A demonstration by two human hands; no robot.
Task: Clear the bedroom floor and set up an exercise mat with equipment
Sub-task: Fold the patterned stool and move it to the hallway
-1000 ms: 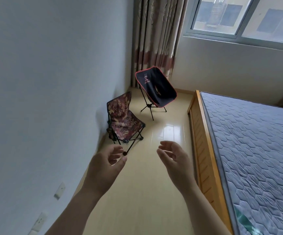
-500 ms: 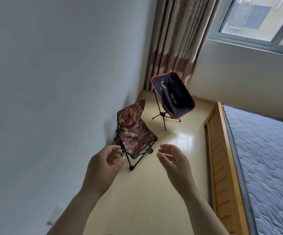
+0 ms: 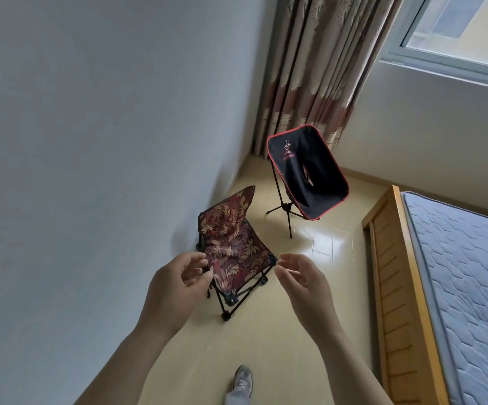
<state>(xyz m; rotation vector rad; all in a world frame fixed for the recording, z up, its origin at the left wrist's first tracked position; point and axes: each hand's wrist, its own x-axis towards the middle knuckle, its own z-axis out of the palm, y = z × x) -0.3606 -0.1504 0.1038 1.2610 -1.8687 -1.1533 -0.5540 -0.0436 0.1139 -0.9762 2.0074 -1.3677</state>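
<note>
Two folding chairs stand on the floor (image 3: 254,361) by the wall: a leaf-print chair (image 3: 232,252) and a black chair (image 3: 307,173). Left hand (image 3: 175,287) and right hand (image 3: 304,282) reach forward, each grip released, fingers curled, before the leaf-print chair.

A: What's on the floor (image 3: 266,346)?

B: Two folding chairs. A low leaf-print chair (image 3: 232,249) stands by the wall (image 3: 105,171), and a black chair (image 3: 307,173) with red trim stands further back, near the curtain (image 3: 318,68).

A: And the hands?

B: Both are raised, empty, fingers loosely curled. The left hand (image 3: 175,283) overlaps the leaf-print chair's front edge in view; whether it touches is unclear. The right hand (image 3: 304,283) is just beside it, apart.

A: Anything else?

B: A bed (image 3: 397,287) with a grey mattress (image 3: 471,273) on the right, and one shoe (image 3: 242,380) at the bottom.
</note>
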